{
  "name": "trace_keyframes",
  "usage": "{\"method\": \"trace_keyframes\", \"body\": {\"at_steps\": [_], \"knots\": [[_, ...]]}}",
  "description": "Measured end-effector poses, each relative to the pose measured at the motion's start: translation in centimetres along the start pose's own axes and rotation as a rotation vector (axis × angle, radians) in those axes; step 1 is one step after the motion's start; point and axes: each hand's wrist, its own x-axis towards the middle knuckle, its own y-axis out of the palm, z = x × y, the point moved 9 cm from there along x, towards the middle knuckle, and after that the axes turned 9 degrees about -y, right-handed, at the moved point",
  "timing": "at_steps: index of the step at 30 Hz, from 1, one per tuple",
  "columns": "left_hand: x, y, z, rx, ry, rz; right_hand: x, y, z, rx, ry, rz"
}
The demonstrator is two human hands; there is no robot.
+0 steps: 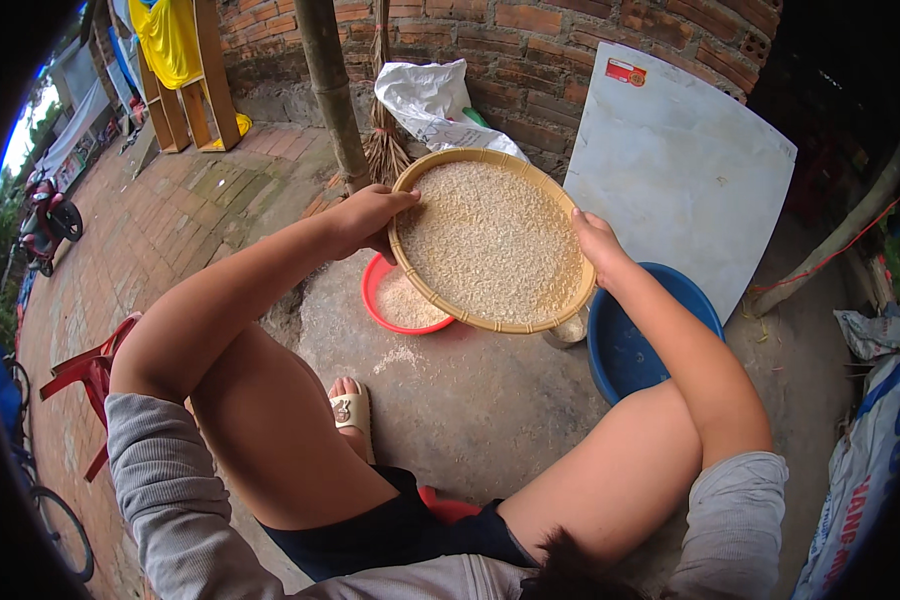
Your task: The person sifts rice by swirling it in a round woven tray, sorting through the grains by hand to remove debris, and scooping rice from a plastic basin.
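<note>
A round woven bamboo tray [530, 326] full of pale rice grains [490, 240] is held up above the ground, tilted a little. My left hand [367, 218] grips its left rim. My right hand [595, 240] grips the right rim. Under the tray's left side sits a red plastic basin [374, 290] with some rice in it. A blue plastic basin [630, 350] stands under the tray's right side.
I sit low on a concrete floor, knees apart, a sandalled foot [350, 408] in front. A white board [680, 170] leans on the brick wall. A post [332, 90], a straw broom [384, 145], a white sack [435, 100], a red chair [90, 375] at left.
</note>
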Motion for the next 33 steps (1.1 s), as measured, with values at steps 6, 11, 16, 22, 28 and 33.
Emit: {"method": "trace_keyframes", "body": {"at_steps": [6, 11, 16, 22, 28, 33], "knots": [[0.7, -0.4, 0.7, 0.009, -0.019, -0.031, 0.6, 0.1, -1.6, -0.060, 0.069, 0.021], [1.6, -2.1, 1.7, 0.099, -0.067, -0.069, -0.4, 1.4, 0.0, -0.104, 0.037, 0.056], [2.6, -4.2, 2.9, 0.149, -0.124, -0.218, -2.0, 3.3, 2.0, -0.199, -0.024, 0.091], [1.5, -0.5, 1.8, 0.071, -0.099, -0.135, -2.2, 2.8, 1.1, -0.354, 0.002, 0.229], [2.1, 1.7, 2.4, 0.087, -0.104, -0.128, -2.7, 1.1, 1.7, -0.432, -0.030, 0.238], [4.8, -1.9, 4.5, 0.190, -0.199, -0.093, -1.6, 0.9, 2.6, -0.380, -0.044, 0.174]]}}
